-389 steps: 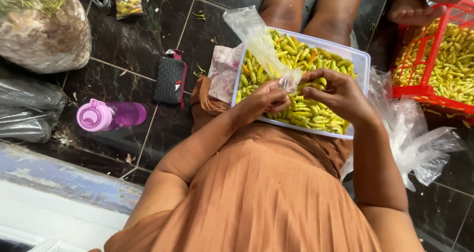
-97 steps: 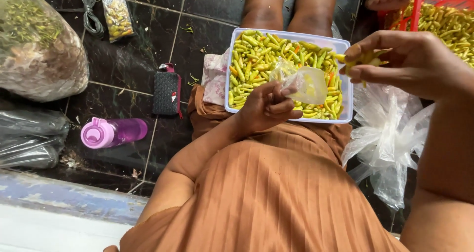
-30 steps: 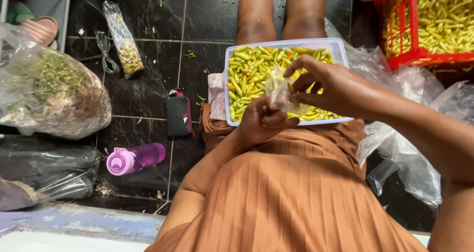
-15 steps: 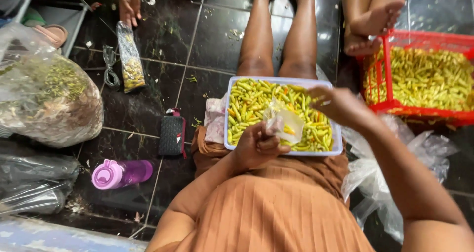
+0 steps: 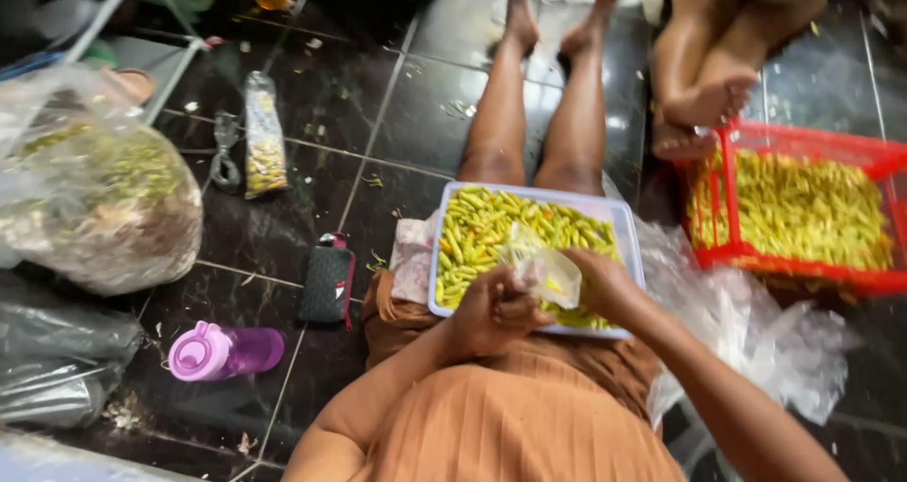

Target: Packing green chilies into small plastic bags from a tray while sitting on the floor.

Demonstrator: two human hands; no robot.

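We see a small clear plastic bag (image 5: 543,272) pinched between both hands over a white tray (image 5: 627,246) of yellow-green chillies (image 5: 482,236) resting on the lap. The left hand (image 5: 493,312) is curled tight on the bag's near edge, and the right hand (image 5: 605,284) closes on its far side, both forearms angled inward. Around us lie dark floor tiles (image 5: 416,113), a purple bottle (image 5: 225,352), a black pouch (image 5: 327,282) and a red basket (image 5: 803,142) of chillies.

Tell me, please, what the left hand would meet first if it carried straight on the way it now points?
The left hand points toward the small clear plastic bag it already grips, with the right hand just behind; past those lies the tray of green-yellow chillies. Depth is hard to judge.
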